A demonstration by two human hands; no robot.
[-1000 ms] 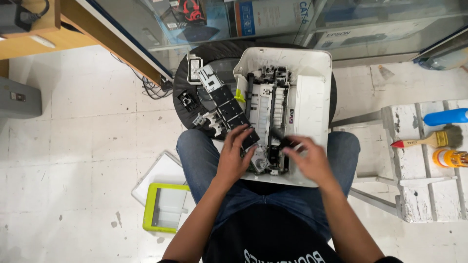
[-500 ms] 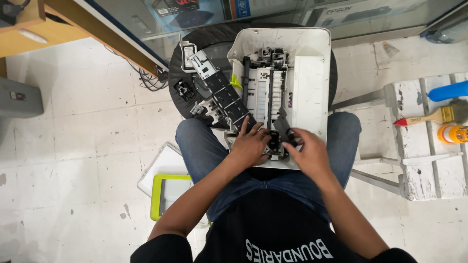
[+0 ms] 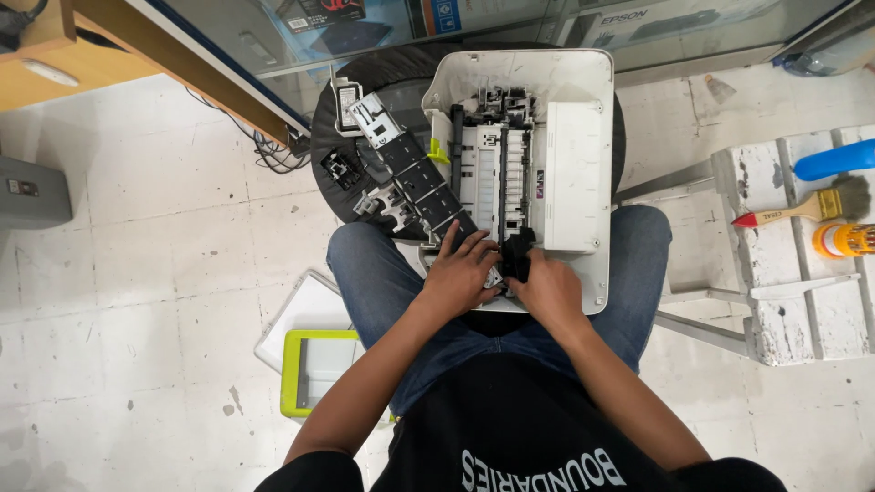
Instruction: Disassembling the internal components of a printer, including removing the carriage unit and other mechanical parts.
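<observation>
**Opened printer on lap: both hands at its near edge**

Item: white printer chassis (image 3: 574,173), cover off, lying across your knees and a black round stool (image 3: 365,91).
Your left hand (image 3: 463,273): fingers spread flat, pressing the black strip assembly (image 3: 424,178), which runs toward 11 o'clock.
Your right hand (image 3: 545,290): fingers curled around a small black part (image 3: 518,255) at 12 o'clock of the knuckles.
Floor, 8 o'clock: green-framed scanner lid (image 3: 314,369).

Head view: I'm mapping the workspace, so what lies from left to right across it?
Grey box → green-framed tray → left hand → right hand → white printer shell → paintbrush
</observation>
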